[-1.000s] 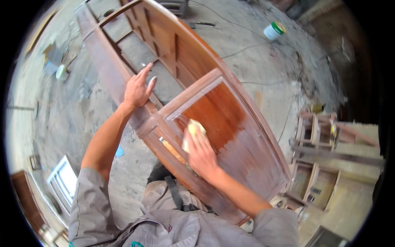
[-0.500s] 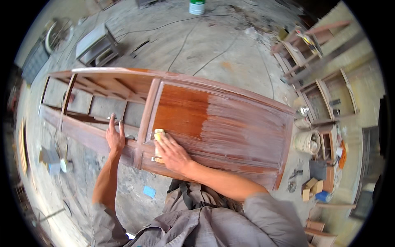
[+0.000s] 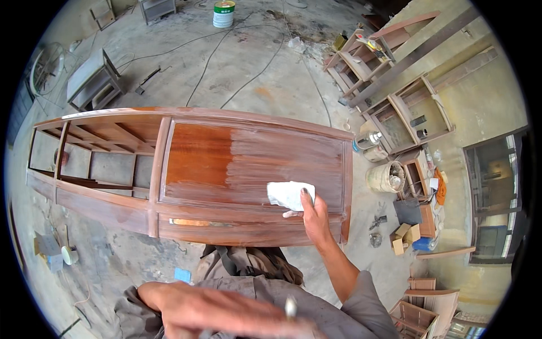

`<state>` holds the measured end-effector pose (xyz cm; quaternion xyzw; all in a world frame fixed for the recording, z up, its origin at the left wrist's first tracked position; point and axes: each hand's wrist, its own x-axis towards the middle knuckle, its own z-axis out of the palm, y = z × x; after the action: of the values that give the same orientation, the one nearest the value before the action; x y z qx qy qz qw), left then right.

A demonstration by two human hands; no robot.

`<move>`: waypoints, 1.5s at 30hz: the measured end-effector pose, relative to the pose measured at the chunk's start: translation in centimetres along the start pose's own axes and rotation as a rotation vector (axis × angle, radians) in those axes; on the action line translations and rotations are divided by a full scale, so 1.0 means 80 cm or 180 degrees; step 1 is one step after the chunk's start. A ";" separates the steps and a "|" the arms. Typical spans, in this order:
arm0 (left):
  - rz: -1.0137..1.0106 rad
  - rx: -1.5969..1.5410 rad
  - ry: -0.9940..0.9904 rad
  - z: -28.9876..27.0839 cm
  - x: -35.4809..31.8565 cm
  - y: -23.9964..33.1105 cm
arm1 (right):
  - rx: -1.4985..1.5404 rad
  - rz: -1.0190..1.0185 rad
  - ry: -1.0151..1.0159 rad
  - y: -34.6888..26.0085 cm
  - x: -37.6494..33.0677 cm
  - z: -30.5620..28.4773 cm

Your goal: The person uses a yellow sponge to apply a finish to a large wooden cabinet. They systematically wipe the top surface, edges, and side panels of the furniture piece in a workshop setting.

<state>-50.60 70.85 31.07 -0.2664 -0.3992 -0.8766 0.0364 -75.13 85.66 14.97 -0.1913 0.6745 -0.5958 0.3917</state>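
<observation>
A long reddish-brown wooden furniture frame (image 3: pixel 248 118) lies across in front of me. Its panel (image 3: pixel 200 152) is glossy orange-brown at the left and dull with whitish streaks over the rest. Above the panel's lower right part, my right hand (image 3: pixel 316 217) grips a white sheet (image 3: pixel 291 195), possibly sandpaper, with the thumb on top. My left hand (image 3: pixel 220 311) is close below, in front of my body, blurred, its fingers pointing right. A small pale tip beside these fingers is too smeared to name. On the near rail lies a narrow pale strip (image 3: pixel 197 222).
Open compartments (image 3: pixel 113 164) fill the frame's left end. On the right stand a whitish bucket (image 3: pixel 387 177), a cardboard box (image 3: pixel 405 237) and wooden frames (image 3: pixel 409 113). Cables (image 3: pixel 206 70) cross the concrete floor beyond. A green-and-white bucket (image 3: pixel 223 16) stands far off.
My left hand has left the frame's near rail and come back toward me. The right hand has moved right from the panel's lower left corner, where it pressed a yellowish pad. The whole view has shifted.
</observation>
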 end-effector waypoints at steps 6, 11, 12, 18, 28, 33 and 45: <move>0.1456 0.0152 -0.0147 0.035 0.059 -0.074 | 0.0345 0.0067 -0.0522 -0.018 0.038 -0.029; 0.1219 0.0528 0.0266 0.030 0.085 -0.112 | 0.0472 0.0662 -0.0940 -0.040 0.067 -0.059; 0.0825 0.0578 0.0543 0.022 0.071 -0.121 | 0.0506 0.0763 -0.1004 -0.048 0.074 -0.060; -0.1354 0.3142 0.4642 -0.063 0.047 -0.230 | -0.0610 0.0205 -0.1433 -0.035 0.102 -0.062; -0.1726 0.3205 0.3466 -0.118 0.023 -0.253 | -0.2709 -0.2638 -0.3229 -0.061 0.113 -0.045; -0.1474 0.4693 0.4371 -0.139 -0.015 -0.265 | -0.2842 -0.2469 -0.1917 -0.083 0.227 -0.036; -0.1949 0.5986 0.4771 -0.166 -0.115 -0.329 | -0.3232 -0.1137 0.0368 0.097 0.559 -0.219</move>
<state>-55.80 77.80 1.46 0.5338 -0.7992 -0.1585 0.2263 -114.48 66.41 -6.16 -0.4351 0.8551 -0.2619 0.1048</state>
